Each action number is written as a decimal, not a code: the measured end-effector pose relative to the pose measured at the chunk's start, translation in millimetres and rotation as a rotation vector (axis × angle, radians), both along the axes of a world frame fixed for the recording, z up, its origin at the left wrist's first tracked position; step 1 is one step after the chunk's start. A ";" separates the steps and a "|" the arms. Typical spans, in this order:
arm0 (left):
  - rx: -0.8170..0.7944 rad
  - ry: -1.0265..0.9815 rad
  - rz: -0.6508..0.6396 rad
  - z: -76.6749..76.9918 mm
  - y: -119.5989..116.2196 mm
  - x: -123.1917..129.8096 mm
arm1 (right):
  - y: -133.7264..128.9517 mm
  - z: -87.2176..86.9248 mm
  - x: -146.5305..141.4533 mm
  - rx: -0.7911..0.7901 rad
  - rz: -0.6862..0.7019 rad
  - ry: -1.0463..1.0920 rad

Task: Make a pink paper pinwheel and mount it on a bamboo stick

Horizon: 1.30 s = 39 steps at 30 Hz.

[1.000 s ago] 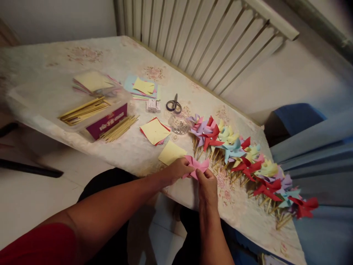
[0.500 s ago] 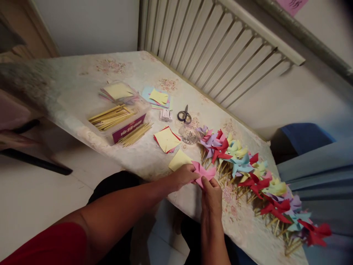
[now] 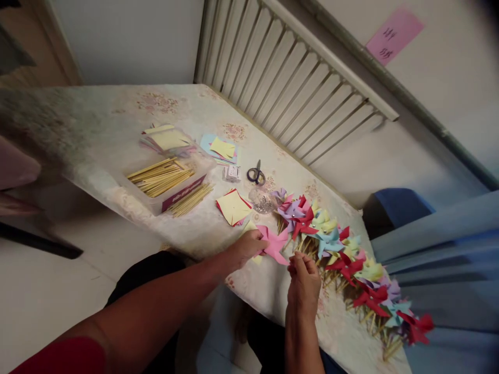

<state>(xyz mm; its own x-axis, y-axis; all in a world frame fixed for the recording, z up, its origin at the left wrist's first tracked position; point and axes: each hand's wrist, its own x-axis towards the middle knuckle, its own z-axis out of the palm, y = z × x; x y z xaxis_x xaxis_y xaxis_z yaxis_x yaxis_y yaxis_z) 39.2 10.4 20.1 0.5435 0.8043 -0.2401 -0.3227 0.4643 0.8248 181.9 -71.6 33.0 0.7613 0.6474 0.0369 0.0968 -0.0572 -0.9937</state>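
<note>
A floral-clothed table [image 3: 97,124] stands against a white radiator [image 3: 296,67]. Along its right part lies a cluster of finished paper pinwheels [image 3: 346,267] in red, yellow, blue and purple. A translucent tub [image 3: 143,200] holds wooden sticks [image 3: 159,179]; its purple label [image 3: 183,194] bears pale characters, not legible at this angle. The left hand [image 3: 245,248] pinches a pink paper pinwheel [image 3: 276,243] above the table's near edge. The right hand [image 3: 305,275] is just beside one blade, thumb and fingertips pressed together; whether anything lies between them cannot be determined. A pink note [image 3: 395,35] on the wall carries two handwritten lines, unclear. Beyond the hands: a yellow-topped paper stack [image 3: 234,206], dark-handled scissors [image 3: 256,174], small white boxes [image 3: 231,173] with print too small to read, and a clear dish [image 3: 254,195] of small metallic pieces.
</note>
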 end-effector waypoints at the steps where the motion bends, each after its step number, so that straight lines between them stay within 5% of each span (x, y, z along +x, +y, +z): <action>1: -0.004 -0.013 0.007 -0.9 0.4 -0.3 | -0.4 2.1 -0.3 0.013 0.003 -0.012; 9: 0.018 0.020 0.051 1.4 3.9 -9.5 | 23.7 32.4 -2.9 0.018 0.082 -0.169; 17: 0.049 0.074 0.114 -10.2 13.5 -10.8 | 127.2 78.1 -9.0 -0.110 0.462 -0.680; 25: -0.055 0.084 0.168 -6.8 17.6 -14.1 | 231.8 51.0 -16.4 -0.768 0.706 -1.396; 39: -0.088 0.100 0.149 -7.3 19.6 -17.9 | 272.8 10.2 -10.9 -1.026 0.804 -1.507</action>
<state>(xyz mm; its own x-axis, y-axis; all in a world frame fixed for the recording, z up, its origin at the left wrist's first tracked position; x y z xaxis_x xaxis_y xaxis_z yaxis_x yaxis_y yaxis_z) 21.3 30.0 12.8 0.3898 0.8476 -0.3601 -0.3116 0.4894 0.8145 171.1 201.2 43.2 0.0535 0.9564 -0.2872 0.9628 0.0268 0.2687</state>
